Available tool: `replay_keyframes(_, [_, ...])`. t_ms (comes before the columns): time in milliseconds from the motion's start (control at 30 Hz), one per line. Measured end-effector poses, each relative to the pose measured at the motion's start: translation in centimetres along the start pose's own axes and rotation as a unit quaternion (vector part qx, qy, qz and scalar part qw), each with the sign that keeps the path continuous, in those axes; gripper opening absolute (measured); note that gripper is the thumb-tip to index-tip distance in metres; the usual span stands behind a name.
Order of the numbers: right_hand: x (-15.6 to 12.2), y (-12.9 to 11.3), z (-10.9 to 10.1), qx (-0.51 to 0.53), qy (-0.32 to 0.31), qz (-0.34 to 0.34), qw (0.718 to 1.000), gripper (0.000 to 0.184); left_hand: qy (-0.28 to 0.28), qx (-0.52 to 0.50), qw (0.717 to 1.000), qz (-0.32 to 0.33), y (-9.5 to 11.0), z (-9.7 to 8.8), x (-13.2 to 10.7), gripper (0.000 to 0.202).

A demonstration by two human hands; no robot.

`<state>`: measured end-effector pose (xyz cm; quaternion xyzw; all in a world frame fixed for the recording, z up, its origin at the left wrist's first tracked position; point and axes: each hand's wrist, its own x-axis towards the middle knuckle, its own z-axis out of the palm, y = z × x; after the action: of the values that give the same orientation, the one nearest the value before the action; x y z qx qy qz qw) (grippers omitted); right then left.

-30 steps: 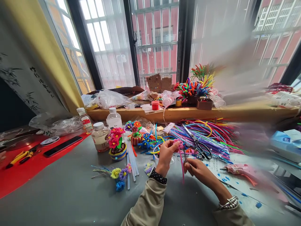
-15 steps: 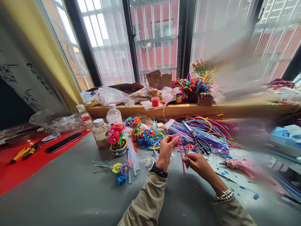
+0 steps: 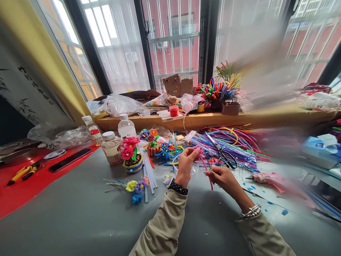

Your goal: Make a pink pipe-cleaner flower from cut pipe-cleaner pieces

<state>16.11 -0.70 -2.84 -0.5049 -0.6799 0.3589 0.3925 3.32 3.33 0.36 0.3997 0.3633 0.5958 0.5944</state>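
Observation:
My left hand (image 3: pixel 185 164) pinches the small pink flower head of a pink pipe cleaner (image 3: pixel 204 163) above the grey table (image 3: pixel 80 213). My right hand (image 3: pixel 223 176) is closed round the same pipe cleaner lower down its stem, whose end hangs below my fingers. A pair of scissors (image 3: pixel 222 153) lies just beyond my hands on a pile of coloured pipe cleaners (image 3: pixel 234 142).
A pot of pipe-cleaner flowers (image 3: pixel 130 156), loose small flowers (image 3: pixel 137 188), clear sticks (image 3: pixel 149 172) and bottles (image 3: pixel 110 147) stand left of my hands. A red mat (image 3: pixel 23 188) carries a phone (image 3: pixel 70 159) and pliers (image 3: pixel 20 173). A pink glue gun (image 3: pixel 266 177) lies right. The sill (image 3: pixel 213 119) holds clutter.
Both hands have drifted up and away from me on the table. My right hand has closed in toward my left along the pink stem; the view has tilted slightly.

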Motion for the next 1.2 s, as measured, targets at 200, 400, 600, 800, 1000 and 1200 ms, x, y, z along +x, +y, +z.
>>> replay_keyframes(200, [-0.07, -0.06, -0.09, 0.034, -0.051, -0.013, 0.998, 0.054, -0.011, -0.016, 1.000, -0.005, 0.24, 0.11, -0.18, 0.025])
replay_keyframes(400, [-0.18, -0.29, 0.21, 0.016, -0.095, -0.048, 0.994, 0.060, -0.018, 0.001, 1.000, 0.010, 0.08, 0.27, -0.18, 0.024])
replay_keyframes(600, [-0.02, -0.06, 0.44, 0.033, -0.093, -0.054, 0.994, 0.063, -0.018, 0.030, 0.999, 0.041, -0.31, 0.39, -0.25, 0.025])
replay_keyframes(800, [-0.27, -0.43, 0.38, 0.040, -0.085, -0.038, 0.995, 0.062, -0.018, 0.027, 0.998, 0.045, -0.39, 0.49, -0.40, 0.026])
replay_keyframes(1000, [-0.31, -0.51, 0.52, 0.062, -0.097, -0.027, 0.993, 0.061, -0.008, 0.035, 0.998, 0.058, -0.52, 0.65, -0.40, 0.026])
replay_keyframes(1200, [-0.28, -0.29, 0.74, 0.072, -0.085, -0.035, 0.993, 0.060, -0.009, 0.065, 0.996, 0.067, -0.53, 0.67, -0.57, 0.027])
